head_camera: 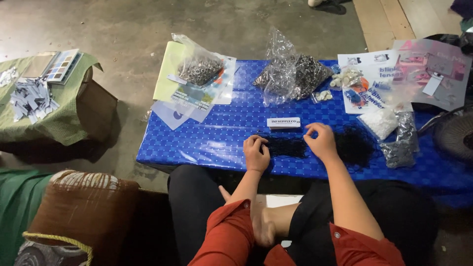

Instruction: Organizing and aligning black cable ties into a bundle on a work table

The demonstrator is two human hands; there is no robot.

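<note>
A bundle of thin black cords [288, 147] lies on the blue checked tablecloth [221, 140] at the near edge of the low table. My left hand [256, 152] rests on the left end of the bundle, fingers curled onto the cords. Just right of the bundle, my right hand [321, 140] has thumb and forefinger pinched together; whether a cord is between them I cannot tell. A larger dark heap of cords [355, 145] lies to the right of that hand. A small white label block [284, 122] sits just beyond the bundle.
Clear bags of small metal rings [199, 69] [295, 74] stand at the back of the table. Printed sheets [379, 81], a bag of white pieces [378, 122] and a grey bag [398, 152] lie right. A fan [456, 133] is far right. A green-covered stool with paper slips [32, 98] stands left.
</note>
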